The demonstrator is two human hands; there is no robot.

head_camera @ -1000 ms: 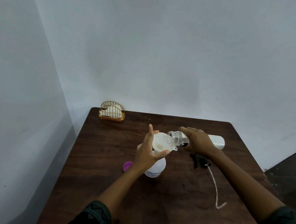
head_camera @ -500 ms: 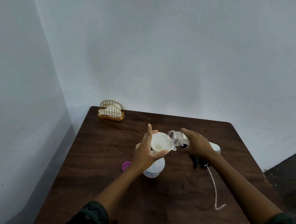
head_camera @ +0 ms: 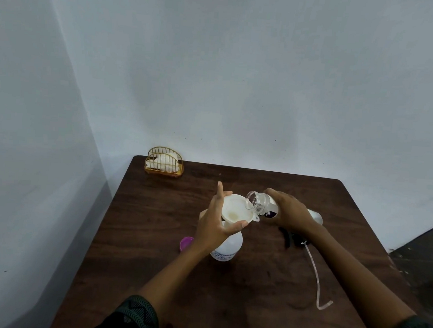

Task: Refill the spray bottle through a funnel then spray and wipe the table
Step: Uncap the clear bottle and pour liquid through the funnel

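Two hands work at mid-table; the left hand (head_camera: 219, 223) grips the white funnel (head_camera: 235, 211), thumb on its near rim, fingers behind; the funnel sits in the neck of the white spray bottle (head_camera: 226, 246), which stands upright on the brown table (head_camera: 154, 236); the right hand (head_camera: 289, 212) wraps the refill bottle (head_camera: 261, 205), tipped on its side, open mouth over the funnel's right rim; just right, the black spray head (head_camera: 292, 239) lies flat, its clear tube (head_camera: 315, 273) trailing toward the near edge; a purple cap (head_camera: 186, 243) sits left of the spray bottle; far left, a gold napkin holder (head_camera: 164, 164).
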